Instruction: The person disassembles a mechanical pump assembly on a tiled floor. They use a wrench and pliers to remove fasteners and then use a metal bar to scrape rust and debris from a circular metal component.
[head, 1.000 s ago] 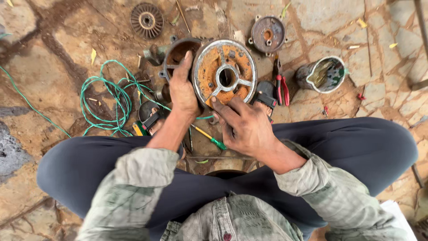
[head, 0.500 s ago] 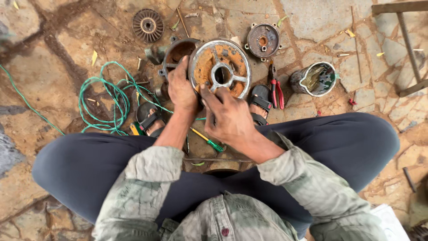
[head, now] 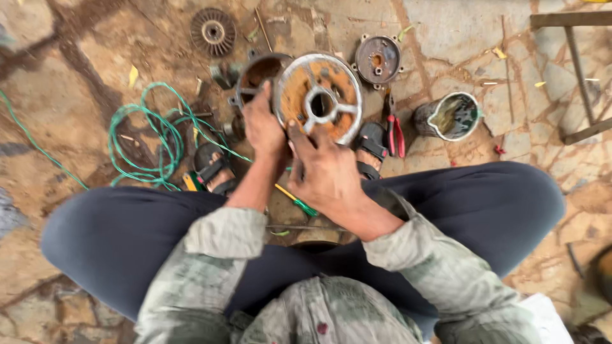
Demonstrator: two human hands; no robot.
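I hold a round, rusty metal end cover [head: 322, 95] with a centre hole and spokes, tilted up in front of me. My left hand [head: 263, 127] grips its left rim. My right hand [head: 324, 169] holds its lower edge, fingers spread against the face. A rusty cylindrical housing [head: 258, 73] sits just behind the cover on the left. A green-handled screwdriver [head: 298, 202] lies on the ground below my hands, between my knees.
A coil of green wire [head: 153, 137] lies at left. A finned fan wheel [head: 213, 30] and another round cover [head: 378, 59] lie at the back. Red pliers [head: 395, 130] and a dirty tin can [head: 449, 116] sit at right. A metal frame [head: 577, 76] stands at far right.
The view has shifted a little, so the cover and hands sit slightly left and higher. Both hands have kept their hold on the cover; my right-hand fingers have moved along its lower edge.
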